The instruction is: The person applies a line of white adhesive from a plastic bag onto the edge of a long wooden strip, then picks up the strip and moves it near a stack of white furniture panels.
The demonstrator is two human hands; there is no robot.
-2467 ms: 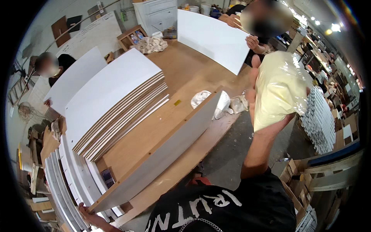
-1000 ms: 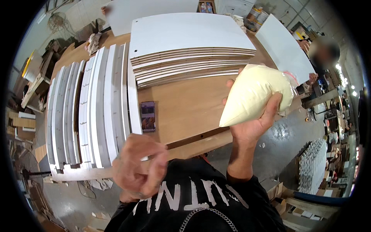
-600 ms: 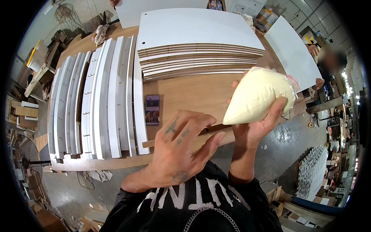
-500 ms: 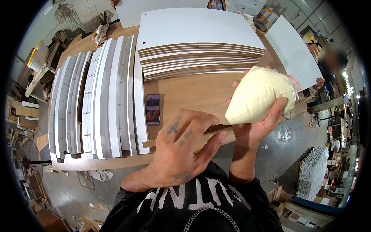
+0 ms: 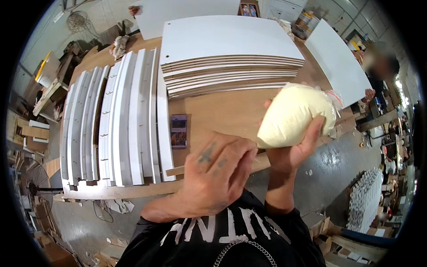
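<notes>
A bulging clear plastic bag of pale yellow paste (image 5: 291, 116) rests in my right hand (image 5: 304, 144), whose thumb presses its near side while the other fingers pass behind it. The bag's knotted or gathered end, with a red strip, points to the right. Its narrow corner points left and down, toward my left hand (image 5: 218, 171). The left thumb and forefinger are pinched together at that corner; their tips are partly hidden. Beneath my hands, a thin wooden strip (image 5: 175, 171) lies along the near edge of the worktable (image 5: 213, 107).
White grooved panels (image 5: 231, 38) are stacked at the back of the table. Long white strips (image 5: 120, 115) stand in a row on the left, beside a phone (image 5: 179, 131). At right, another person holds a white board (image 5: 336, 62). A hand grips another board (image 5: 187, 18) at the back.
My left thumb and forefinger have closed together at the bag's corner; before, they were apart. The bag has sunk slightly in the view, which has shifted a little.
</notes>
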